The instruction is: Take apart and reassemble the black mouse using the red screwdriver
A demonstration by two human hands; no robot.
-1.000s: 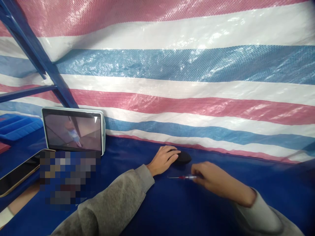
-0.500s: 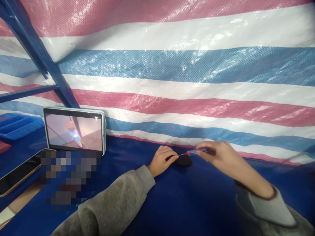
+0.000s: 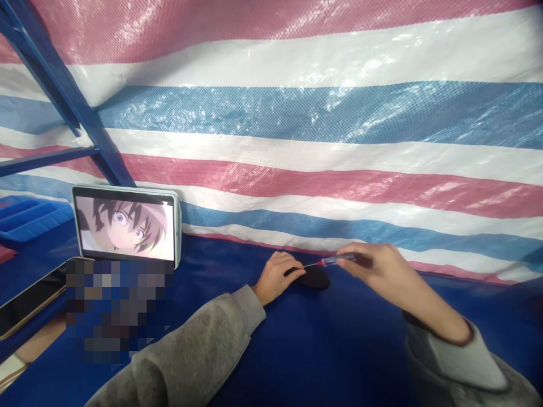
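Head view: left hand [image 3: 278, 276] lies palm-down on the blue table [image 3: 331, 339], fingers curled over the near-left edge of a small black oval object [image 3: 314, 277], looks like a computer mouse, can't confirm. It holds that object down against the table. Right hand [image 3: 373, 265] hovers just right of it, raised off the table, fingers pinched closed around a thin screwdriver [image 3: 337, 260] with a clear handle and red band. Screwdriver shaft points left, slightly down, tip right at the top of the black object, near the left fingertips; actual contact too small to tell. Both forearms in grey sleeves, left sleeve [image 3: 203, 350] crossing from bottom centre, right sleeve [image 3: 453, 356] at lower right.

Black object sits near the back edge of the table, close to the striped red-white-blue tarp [image 3: 297, 113] hanging behind. Tablet [image 3: 126, 227] stands propped at left against the tarp, screen lit with a cartoon picture, well apart from the hands. Phone [image 3: 29, 302] with dark screen lies flat at far left. Blue metal frame bars [image 3: 63, 96] run diagonally at upper left. Blue plastic bin [image 3: 29, 215] behind the tablet, far left. Blurred patch below the tablet, contents unreadable.
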